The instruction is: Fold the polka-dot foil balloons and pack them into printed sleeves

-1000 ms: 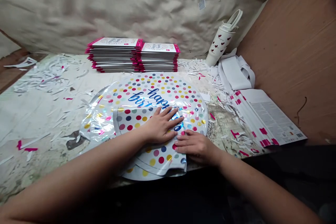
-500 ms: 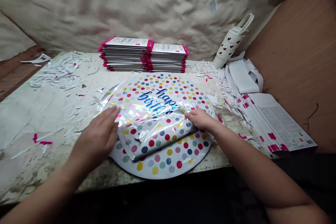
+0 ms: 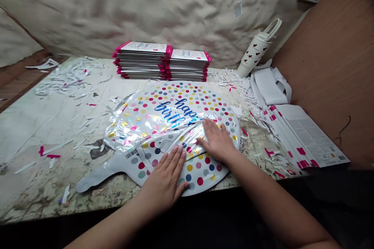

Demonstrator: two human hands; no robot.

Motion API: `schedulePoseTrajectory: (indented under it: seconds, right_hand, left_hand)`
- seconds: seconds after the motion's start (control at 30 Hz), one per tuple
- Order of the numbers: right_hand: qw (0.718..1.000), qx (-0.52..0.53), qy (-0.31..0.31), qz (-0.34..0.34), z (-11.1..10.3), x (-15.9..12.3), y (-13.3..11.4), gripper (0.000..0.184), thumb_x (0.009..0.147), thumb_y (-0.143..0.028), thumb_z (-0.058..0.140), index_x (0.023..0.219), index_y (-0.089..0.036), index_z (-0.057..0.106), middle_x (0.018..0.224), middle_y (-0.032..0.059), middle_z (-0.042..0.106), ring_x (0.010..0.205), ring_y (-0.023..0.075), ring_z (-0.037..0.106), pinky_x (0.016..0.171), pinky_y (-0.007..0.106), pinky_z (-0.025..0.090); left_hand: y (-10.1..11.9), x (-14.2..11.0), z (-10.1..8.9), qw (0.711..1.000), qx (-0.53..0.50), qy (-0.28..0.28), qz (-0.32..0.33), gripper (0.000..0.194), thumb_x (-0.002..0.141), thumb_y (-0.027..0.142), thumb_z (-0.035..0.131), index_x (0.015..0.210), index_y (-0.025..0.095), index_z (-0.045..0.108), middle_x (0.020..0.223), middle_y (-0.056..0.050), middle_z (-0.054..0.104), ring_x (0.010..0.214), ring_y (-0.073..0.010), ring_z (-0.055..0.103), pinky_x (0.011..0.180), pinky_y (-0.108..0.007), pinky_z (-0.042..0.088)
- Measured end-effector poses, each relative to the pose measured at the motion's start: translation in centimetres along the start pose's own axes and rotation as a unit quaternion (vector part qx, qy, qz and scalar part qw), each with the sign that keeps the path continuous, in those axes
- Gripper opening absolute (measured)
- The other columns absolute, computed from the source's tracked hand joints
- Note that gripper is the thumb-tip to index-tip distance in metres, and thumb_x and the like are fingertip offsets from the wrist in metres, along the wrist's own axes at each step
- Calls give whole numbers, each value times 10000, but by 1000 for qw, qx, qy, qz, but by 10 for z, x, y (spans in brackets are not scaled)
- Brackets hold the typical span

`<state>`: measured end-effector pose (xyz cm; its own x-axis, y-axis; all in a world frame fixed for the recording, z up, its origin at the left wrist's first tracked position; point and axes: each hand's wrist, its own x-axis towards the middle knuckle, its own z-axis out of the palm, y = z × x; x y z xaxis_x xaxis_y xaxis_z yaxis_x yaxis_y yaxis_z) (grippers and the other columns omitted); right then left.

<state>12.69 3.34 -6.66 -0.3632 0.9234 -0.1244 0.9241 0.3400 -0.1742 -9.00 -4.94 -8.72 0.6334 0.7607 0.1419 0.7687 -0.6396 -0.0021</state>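
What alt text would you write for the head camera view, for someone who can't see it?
The left hand and right hand press flat on a round foil balloon with colourful dots and blue birthday lettering, on a scrap-strewn table. Stacks of packets and a heart-patterned tumbler stand behind it.

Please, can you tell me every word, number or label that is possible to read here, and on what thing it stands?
"hap" and "birth", in blue script on the round white polka-dot foil balloon; the rest is hidden by its fold.
Black-and-white barcode on the balloon: digits too small to read.
Stacked white-and-pink card packs: print too small to read.
White printed sheet with pink tabs: print too small to read.
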Motion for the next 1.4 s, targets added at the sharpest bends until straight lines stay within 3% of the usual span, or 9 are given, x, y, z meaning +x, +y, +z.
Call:
schedulePoseTrajectory:
  seconds: [0.23, 0.4, 0.53, 0.7, 0.9, 1.07, 1.17, 1.3, 1.4]
  right_hand:
    - [969, -92, 95, -208, -16, -33, 28, 440, 830, -164, 461, 1269, -155, 462, 1406, 135, 359, 1318, 273, 273, 1067, 488, 214]
    - [920, -121, 233, -290, -19, -51, 2, 218, 841, -61, 421, 818, -109, 632, 802, 97, 673, 999, 238, 591, 1034, 494, 290]
    - [897, 11, 316, -307, -11, -80, -2, 408, 840, -136, 478, 1242, -197, 464, 1213, 98, 560, 1236, 251, 417, 1052, 491, 290]
    - [961, 155, 219, -62, 13, -85, 27, 905, 793, -282, 556, 1431, -163, -76, 1487, 154, 124, 1361, 266, 139, 1048, 465, 318]
    - [932, 82, 64, -346, 2, -71, 30, 422, 884, -143, 416, 1276, -293, 461, 1294, 34, 518, 1280, 183, 362, 1077, 460, 232]
    - [945, 221, -45, -236, -14, -67, 27, 267, 816, -196, 518, 1045, -247, 645, 1114, 24, 649, 1065, 195, 579, 976, 388, 374]
    - [930, 349, -75, -91, -14, -52, 29, 216, 804, -237, 508, 951, -204, 662, 898, 26, 700, 822, 184, 651, 771, 315, 494]
    - [903, 389, -110, 142, -10, -23, 31, 323, 883, -386, 359, 950, -162, 582, 577, -7, 598, 411, 128, 550, 401, 226, 426]
    - [929, 314, -17, 194, -15, -15, 23, 360, 901, -415, 318, 1041, -160, 528, 671, 38, 626, 510, 156, 592, 484, 266, 464]
  left_hand:
    - [2, 15, -19, 998, -15, -66, 7, 633, 878, 503, 333, 1328, 63, 395, 1384, -191, 366, 1270, -303, 361, 1007, -425, 345]
    - [12, 44, -35, 994, 12, -86, -61, 534, 841, 387, 453, 1209, 7, 521, 1164, -245, 576, 1113, -349, 516, 925, -477, 411]
    - [9, 43, -23, 996, 3, -67, -65, 474, 781, 62, 389, 1241, 6, 493, 1219, -217, 549, 1126, -302, 524, 911, -408, 457]
    - [-3, 27, -10, 988, -127, -35, 78, 506, 839, 111, 348, 1341, 151, 393, 1399, -84, 379, 1302, -209, 322, 1038, -343, 354]
    - [-6, 23, -13, 968, -169, -100, 155, 570, 808, 96, 380, 1372, 159, 325, 1435, -90, 315, 1340, -231, 230, 1074, -428, 272]
    - [-4, 13, -21, 967, -247, -19, 56, 383, 862, 164, 360, 1182, 173, 570, 1125, -114, 626, 1067, -235, 550, 924, -381, 436]
    - [-10, 28, -34, 920, -363, -79, -124, 281, 847, 287, 406, 903, 203, 669, 855, -56, 687, 804, -197, 626, 719, -289, 499]
    - [-24, 68, -45, 759, -492, -221, -365, 269, 754, 404, 537, 612, 176, 566, 571, -21, 636, 506, -149, 576, 449, -213, 412]
    - [-31, 89, -41, 669, -555, -257, -422, 228, 703, 352, 592, 586, 166, 531, 531, -32, 627, 504, -149, 595, 464, -216, 432]
